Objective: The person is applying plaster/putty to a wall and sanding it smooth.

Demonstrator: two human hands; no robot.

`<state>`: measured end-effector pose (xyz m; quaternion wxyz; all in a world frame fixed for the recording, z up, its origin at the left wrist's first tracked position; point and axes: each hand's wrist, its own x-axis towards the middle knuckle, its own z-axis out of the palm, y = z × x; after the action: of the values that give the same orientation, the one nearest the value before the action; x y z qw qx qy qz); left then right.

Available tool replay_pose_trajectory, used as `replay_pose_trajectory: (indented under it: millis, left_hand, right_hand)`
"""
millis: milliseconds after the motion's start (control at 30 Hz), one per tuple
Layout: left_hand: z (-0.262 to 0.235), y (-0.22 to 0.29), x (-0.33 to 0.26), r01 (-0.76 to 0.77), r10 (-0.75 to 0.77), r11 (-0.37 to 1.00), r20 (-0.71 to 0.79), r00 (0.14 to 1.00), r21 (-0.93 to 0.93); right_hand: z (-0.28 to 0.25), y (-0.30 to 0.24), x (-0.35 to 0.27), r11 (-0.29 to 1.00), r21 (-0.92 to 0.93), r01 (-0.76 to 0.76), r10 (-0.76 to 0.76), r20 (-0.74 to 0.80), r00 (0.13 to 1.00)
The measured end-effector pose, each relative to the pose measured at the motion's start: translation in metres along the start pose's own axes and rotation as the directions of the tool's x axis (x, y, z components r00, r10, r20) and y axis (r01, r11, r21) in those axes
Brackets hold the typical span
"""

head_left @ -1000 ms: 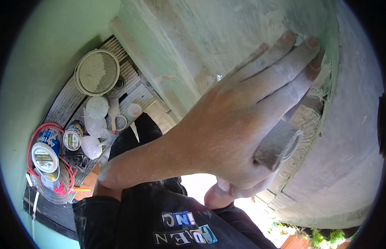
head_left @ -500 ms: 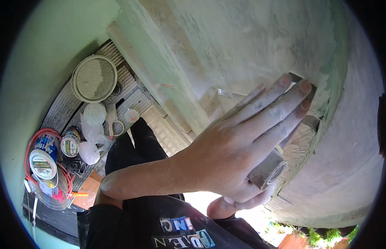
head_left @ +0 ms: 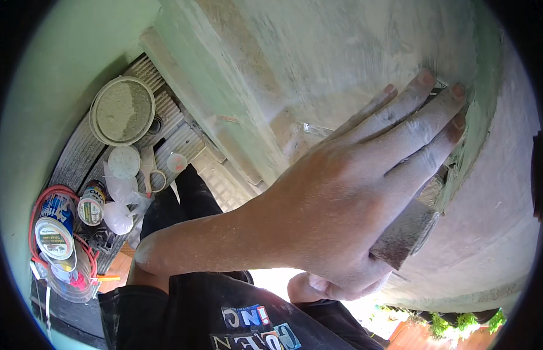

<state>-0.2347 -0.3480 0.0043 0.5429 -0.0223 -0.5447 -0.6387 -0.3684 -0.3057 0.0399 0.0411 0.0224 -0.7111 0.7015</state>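
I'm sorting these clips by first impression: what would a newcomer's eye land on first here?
A dusty hand fills the middle, fingers spread flat, pressing a grey sanding sheet against a pale green, chalky curved surface at upper right; which hand it is cannot be told. Next comes the clutter at lower left: a round lidded tub, small cans and an orange cord on a ribbed mat.
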Motion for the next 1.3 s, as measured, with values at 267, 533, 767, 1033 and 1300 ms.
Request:
replay_pose_trajectory:
  millis: [267, 533, 767, 1033, 1300]
  left_hand:
    - [0.018, -0.002, -0.011, 0.07, -0.07, 0.997, 0.004, 0.998, 0.043]
    - [0.004, 0.002, -0.005, 0.101, -0.107, 0.989, 0.048, 0.993, 0.109]
    - [0.01, -0.006, 0.009, -0.067, 0.083, 0.993, -0.179, 0.98, 0.097]
    - [-0.002, 0.0, 0.005, -0.041, 0.044, 0.992, -0.025, 0.999, 0.117]
    - [0.027, -0.008, -0.015, 0.026, -0.026, 0.999, 0.008, 1.0, 0.025]
  right_hand:
    - [-0.097, -0.031, -0.137, 1.0, 0.005, 0.023, -0.024, 0.038, 0.999]
    - [-0.127, -0.017, -0.141, 0.986, 0.117, -0.116, 0.087, 0.227, 0.97]
    - [-0.152, 0.004, -0.137, 0.943, 0.199, -0.266, 0.176, 0.377, 0.909]
    - [-0.092, -0.011, -0.157, 0.988, 0.097, -0.116, 0.117, -0.004, 0.993]
    - [-0.139, 0.013, -0.142, 0.998, 0.052, -0.032, 0.022, 0.175, 0.984]
